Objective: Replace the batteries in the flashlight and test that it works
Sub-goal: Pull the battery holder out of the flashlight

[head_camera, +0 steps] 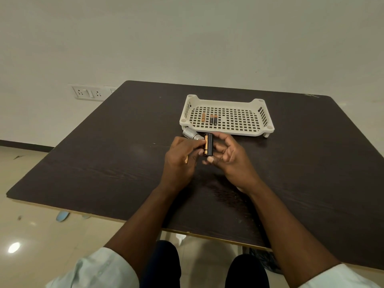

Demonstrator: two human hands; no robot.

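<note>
Midway, by the look of it. Dark wood-grain table (291, 163); white perforated plastic tray (239, 129) holding three loose small batteries (211, 119). Silver flashlight body (190, 134) lies beside the tray, open. Right hand (230, 161) pinches the black battery holder (209, 146) end to end; left hand (180, 159) fingertips press a copper-and-black battery (206, 146) into it. Reassembly and testing remain.

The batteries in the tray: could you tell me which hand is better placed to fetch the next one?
Probably the right hand: it only steadies the battery holder and sits nearer the tray, while the left hand presses a battery into it.
</note>
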